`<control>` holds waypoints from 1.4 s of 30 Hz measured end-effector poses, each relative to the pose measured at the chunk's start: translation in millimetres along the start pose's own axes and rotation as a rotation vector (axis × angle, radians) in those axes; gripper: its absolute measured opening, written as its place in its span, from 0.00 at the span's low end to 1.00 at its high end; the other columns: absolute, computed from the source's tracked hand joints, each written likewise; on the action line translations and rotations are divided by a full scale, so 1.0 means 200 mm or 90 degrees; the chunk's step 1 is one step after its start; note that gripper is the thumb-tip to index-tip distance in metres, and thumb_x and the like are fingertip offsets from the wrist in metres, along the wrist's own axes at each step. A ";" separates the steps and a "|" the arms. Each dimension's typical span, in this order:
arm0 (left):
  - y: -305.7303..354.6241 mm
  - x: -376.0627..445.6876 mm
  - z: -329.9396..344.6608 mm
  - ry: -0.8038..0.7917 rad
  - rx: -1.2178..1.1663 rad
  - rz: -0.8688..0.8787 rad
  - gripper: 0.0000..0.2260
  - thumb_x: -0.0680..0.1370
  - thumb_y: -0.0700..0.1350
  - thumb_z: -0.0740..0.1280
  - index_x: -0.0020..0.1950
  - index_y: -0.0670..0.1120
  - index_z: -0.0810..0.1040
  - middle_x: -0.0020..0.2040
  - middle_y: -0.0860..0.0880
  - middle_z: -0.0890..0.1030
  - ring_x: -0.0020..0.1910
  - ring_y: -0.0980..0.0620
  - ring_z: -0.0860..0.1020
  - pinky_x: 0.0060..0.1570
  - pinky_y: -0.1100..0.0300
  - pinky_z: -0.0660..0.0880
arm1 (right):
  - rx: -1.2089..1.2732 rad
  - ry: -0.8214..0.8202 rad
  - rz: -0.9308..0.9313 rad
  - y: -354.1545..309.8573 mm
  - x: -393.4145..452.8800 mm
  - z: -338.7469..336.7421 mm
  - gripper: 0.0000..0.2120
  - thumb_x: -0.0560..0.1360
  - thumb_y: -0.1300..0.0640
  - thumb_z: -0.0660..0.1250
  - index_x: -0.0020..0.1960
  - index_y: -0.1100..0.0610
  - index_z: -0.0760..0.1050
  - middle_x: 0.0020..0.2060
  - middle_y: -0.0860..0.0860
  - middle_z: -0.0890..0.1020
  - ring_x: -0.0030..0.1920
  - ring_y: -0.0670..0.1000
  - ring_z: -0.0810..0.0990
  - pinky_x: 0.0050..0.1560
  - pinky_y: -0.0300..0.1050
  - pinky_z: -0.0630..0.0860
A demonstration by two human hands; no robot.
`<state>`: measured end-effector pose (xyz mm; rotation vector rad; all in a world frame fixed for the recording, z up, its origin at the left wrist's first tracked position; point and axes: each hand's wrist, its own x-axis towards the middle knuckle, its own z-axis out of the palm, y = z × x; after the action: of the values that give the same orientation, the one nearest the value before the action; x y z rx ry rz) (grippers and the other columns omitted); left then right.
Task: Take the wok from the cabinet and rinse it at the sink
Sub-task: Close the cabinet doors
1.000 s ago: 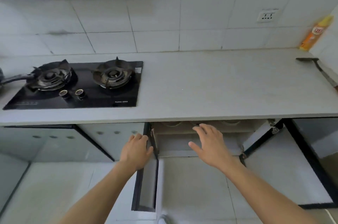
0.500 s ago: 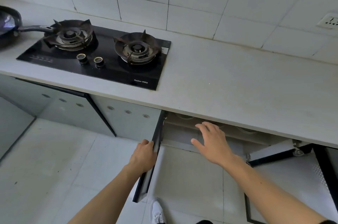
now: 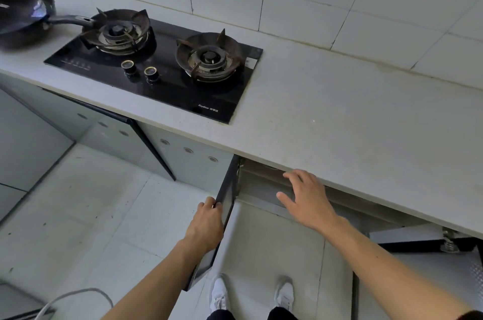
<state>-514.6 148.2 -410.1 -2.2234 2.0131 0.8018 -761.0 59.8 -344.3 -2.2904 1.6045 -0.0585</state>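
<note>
I see the cabinet (image 3: 264,186) under the counter's front edge, open just right of the hob, its interior pale and mostly hidden by the overhang. I cannot make out a wok inside it. The only pan in sight is a dark frying pan (image 3: 22,12) at the counter's far left edge, its long handle pointing toward the left burner; I cannot tell whether this is the wok meant.

My left hand (image 3: 207,225) grasps the upper edge of the open cabinet door (image 3: 227,204), fingers curled over its dark frame, the door swung out toward me. My right hand (image 3: 307,196) is released, fingers spread and straight, reaching into the cabinet mouth just below the counter's front edge, holding nothing.

The black glass gas hob (image 3: 156,79) sits let into the counter (image 3: 352,123) left of centre, with two burners and two knobs (image 3: 139,71) near its front edge. White tiles (image 3: 300,0) back the counter. Another door (image 3: 431,280), with a patterned metal inner face, hangs open at lower right. White shoes (image 3: 219,293) stand on the tiled floor (image 3: 91,215) below, and a grey cable (image 3: 75,296) loops at the lower left.
</note>
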 end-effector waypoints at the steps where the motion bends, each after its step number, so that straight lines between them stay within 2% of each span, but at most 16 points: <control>1: 0.01 0.00 0.01 0.005 0.001 -0.012 0.15 0.76 0.38 0.56 0.61 0.41 0.72 0.62 0.43 0.69 0.53 0.43 0.71 0.56 0.54 0.72 | -0.002 -0.005 -0.005 0.03 0.00 0.00 0.26 0.77 0.41 0.60 0.71 0.53 0.65 0.68 0.50 0.69 0.70 0.52 0.64 0.70 0.50 0.62; 6: 0.11 -0.02 0.07 0.037 0.009 -0.053 0.20 0.74 0.34 0.57 0.65 0.41 0.71 0.66 0.44 0.68 0.55 0.44 0.70 0.55 0.56 0.71 | -0.015 -0.027 -0.031 0.20 0.02 0.00 0.27 0.77 0.43 0.61 0.72 0.54 0.63 0.70 0.53 0.66 0.71 0.54 0.61 0.71 0.51 0.62; 12: 0.24 -0.02 0.18 0.064 -0.018 -0.052 0.28 0.71 0.31 0.63 0.71 0.42 0.67 0.68 0.45 0.65 0.61 0.44 0.70 0.58 0.59 0.74 | -0.056 -0.085 -0.042 0.36 0.04 -0.01 0.36 0.77 0.41 0.62 0.77 0.55 0.53 0.77 0.56 0.54 0.76 0.57 0.53 0.73 0.53 0.58; 14: 0.29 -0.01 0.21 0.065 -0.033 -0.050 0.26 0.71 0.31 0.64 0.69 0.42 0.69 0.67 0.45 0.66 0.60 0.44 0.72 0.56 0.58 0.76 | -0.059 -0.102 -0.028 0.40 0.04 0.00 0.39 0.76 0.39 0.63 0.77 0.55 0.51 0.77 0.56 0.52 0.77 0.58 0.51 0.73 0.53 0.56; 19: 0.43 0.01 0.21 0.067 -0.054 -0.051 0.18 0.73 0.31 0.60 0.63 0.38 0.72 0.63 0.42 0.68 0.55 0.42 0.74 0.54 0.56 0.77 | -0.065 -0.110 -0.013 0.48 0.05 0.03 0.43 0.74 0.35 0.63 0.77 0.57 0.49 0.77 0.57 0.51 0.77 0.57 0.49 0.74 0.51 0.51; 23: 0.49 0.02 0.23 0.075 -0.072 -0.044 0.19 0.75 0.34 0.61 0.66 0.39 0.70 0.65 0.45 0.66 0.58 0.44 0.72 0.55 0.56 0.75 | -0.079 -0.102 -0.027 0.53 0.04 0.05 0.47 0.72 0.33 0.63 0.78 0.58 0.48 0.78 0.55 0.51 0.77 0.56 0.48 0.76 0.51 0.49; 27: 0.54 0.03 0.26 0.138 -0.085 -0.012 0.19 0.74 0.38 0.70 0.65 0.42 0.74 0.69 0.45 0.67 0.65 0.44 0.69 0.56 0.57 0.74 | -0.080 -0.100 -0.030 0.54 0.05 0.06 0.50 0.69 0.31 0.64 0.78 0.57 0.48 0.78 0.54 0.51 0.77 0.55 0.48 0.76 0.51 0.50; 31: 0.60 0.03 0.30 0.197 -0.092 0.066 0.16 0.70 0.40 0.76 0.56 0.44 0.81 0.59 0.47 0.77 0.57 0.47 0.76 0.51 0.59 0.78 | -0.070 -0.098 -0.033 0.56 0.05 0.06 0.50 0.69 0.31 0.65 0.77 0.57 0.49 0.77 0.54 0.52 0.77 0.56 0.49 0.76 0.51 0.50; 34: 0.65 0.06 0.28 0.232 0.008 0.158 0.13 0.65 0.43 0.79 0.49 0.46 0.84 0.50 0.50 0.81 0.50 0.50 0.77 0.46 0.62 0.79 | -0.084 -0.093 -0.058 0.57 0.06 0.05 0.49 0.70 0.31 0.65 0.78 0.57 0.49 0.77 0.54 0.52 0.76 0.55 0.49 0.76 0.50 0.49; 37: 0.69 0.10 0.29 0.200 0.112 0.165 0.17 0.63 0.46 0.80 0.50 0.46 0.85 0.50 0.51 0.82 0.51 0.51 0.74 0.48 0.63 0.78 | -0.098 -0.097 -0.078 0.59 0.05 0.05 0.49 0.70 0.31 0.64 0.78 0.56 0.47 0.77 0.53 0.51 0.76 0.55 0.49 0.76 0.50 0.50; 40: 0.73 0.17 0.33 0.140 0.135 0.122 0.23 0.61 0.46 0.82 0.55 0.44 0.84 0.54 0.48 0.81 0.53 0.48 0.76 0.47 0.61 0.79 | -0.096 -0.105 -0.078 0.62 0.05 0.04 0.49 0.69 0.31 0.64 0.78 0.54 0.46 0.78 0.51 0.50 0.77 0.53 0.48 0.75 0.50 0.51; 42: 0.78 0.23 0.33 0.120 0.147 0.116 0.22 0.61 0.43 0.81 0.54 0.42 0.83 0.53 0.46 0.80 0.52 0.47 0.77 0.44 0.59 0.79 | -0.076 -0.108 -0.077 0.63 0.05 0.04 0.49 0.69 0.30 0.64 0.78 0.54 0.46 0.78 0.50 0.49 0.77 0.52 0.47 0.75 0.50 0.51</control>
<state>-682.4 106.1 -437.3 -2.0796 2.2844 0.3553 -869.6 13.8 -392.1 -2.4088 1.4192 0.2020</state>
